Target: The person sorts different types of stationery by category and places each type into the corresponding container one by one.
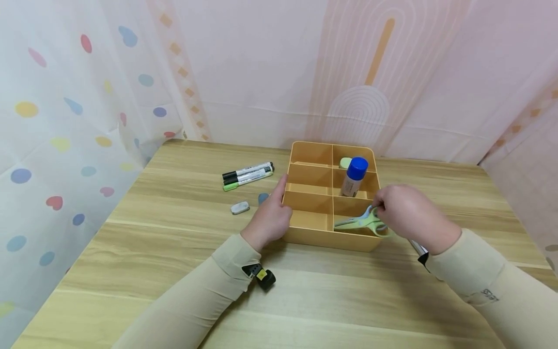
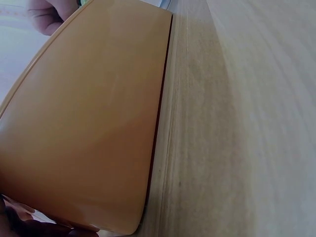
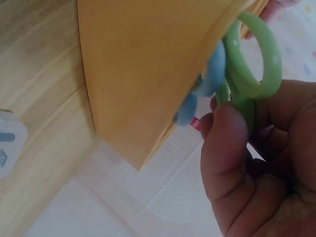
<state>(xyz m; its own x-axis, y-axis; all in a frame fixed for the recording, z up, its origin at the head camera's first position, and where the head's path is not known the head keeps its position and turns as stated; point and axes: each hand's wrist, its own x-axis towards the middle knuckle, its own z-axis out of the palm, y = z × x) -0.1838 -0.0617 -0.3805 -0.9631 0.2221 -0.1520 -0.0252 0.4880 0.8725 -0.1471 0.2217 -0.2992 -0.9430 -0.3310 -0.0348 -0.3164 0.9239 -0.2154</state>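
Note:
An orange-tan divided organizer box stands on the wooden table. My left hand rests against its left side, fingers along the wall. Low in the left wrist view, dark fingers show beside the box. My right hand pinches scissors with green and blue handles over the front right compartment, blades pointing left inside it. In the right wrist view, thumb and finger hold the green handle at the box's rim. A blue-capped glue stick stands in the middle right compartment.
Left of the box lie several markers, a whitish eraser and a small blue item. A light green object sits in the back right compartment. A white item with a dark end lies partly under my right wrist. Patterned curtains hang behind.

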